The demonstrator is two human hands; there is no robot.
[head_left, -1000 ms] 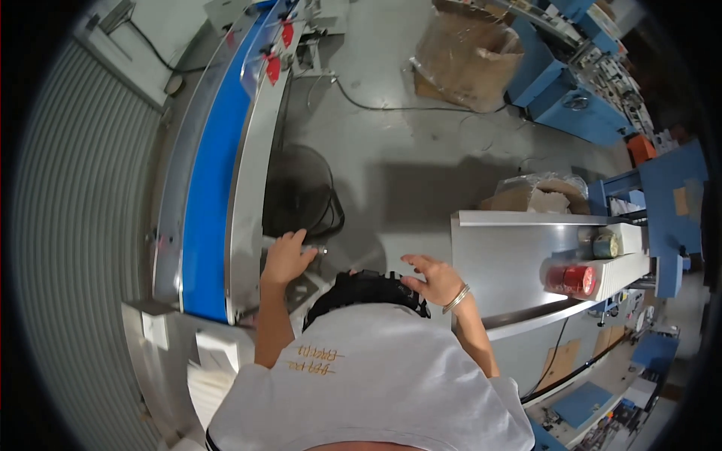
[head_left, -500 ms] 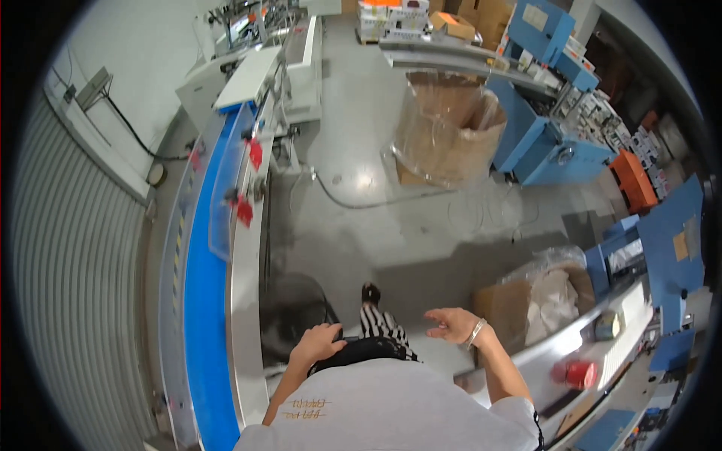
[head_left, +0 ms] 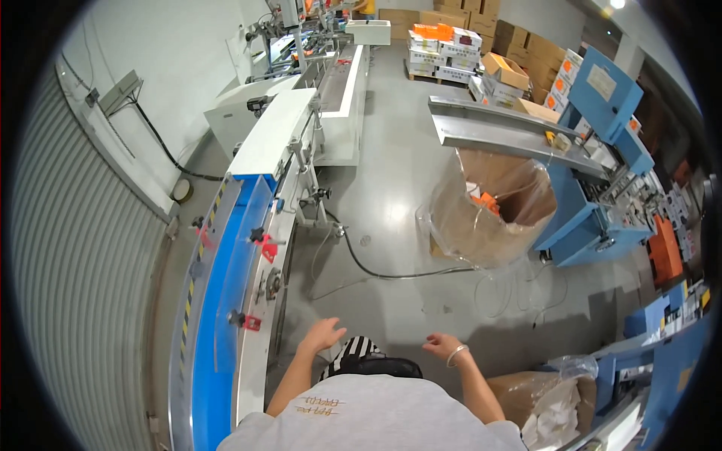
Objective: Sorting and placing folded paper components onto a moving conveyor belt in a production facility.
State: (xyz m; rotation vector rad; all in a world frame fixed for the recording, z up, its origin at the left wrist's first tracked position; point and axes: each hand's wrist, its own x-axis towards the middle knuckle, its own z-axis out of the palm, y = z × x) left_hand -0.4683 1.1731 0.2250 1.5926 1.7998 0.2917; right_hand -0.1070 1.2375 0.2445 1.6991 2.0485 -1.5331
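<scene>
My left hand [head_left: 323, 334] hangs in front of my body with its fingers apart and nothing in them. It is nearest to the long conveyor with a blue belt [head_left: 213, 338], but does not touch it. My right hand [head_left: 442, 346], a bracelet at its wrist, is also bare, fingers loosely bent and apart. Below and to its right stands a cardboard box [head_left: 519, 391] lined with clear plastic and filled with white material. Red clamps with black knobs [head_left: 244, 321] sit along the conveyor's clear side guard [head_left: 233, 301].
A large plastic-lined carton [head_left: 459, 225] with orange pieces inside stands ahead on the right, beside a blue machine [head_left: 590, 218] and its metal chute [head_left: 504, 124]. A black cable [head_left: 391, 276] crosses the grey floor. Stacked cartons [head_left: 444, 56] stand far back; a shutter [head_left: 83, 286] lines the left.
The view has moved forward and tilted up: the carton and machines appear lower, and more of the far room shows. Both hands remain bare; the right fingers have bent slightly.
</scene>
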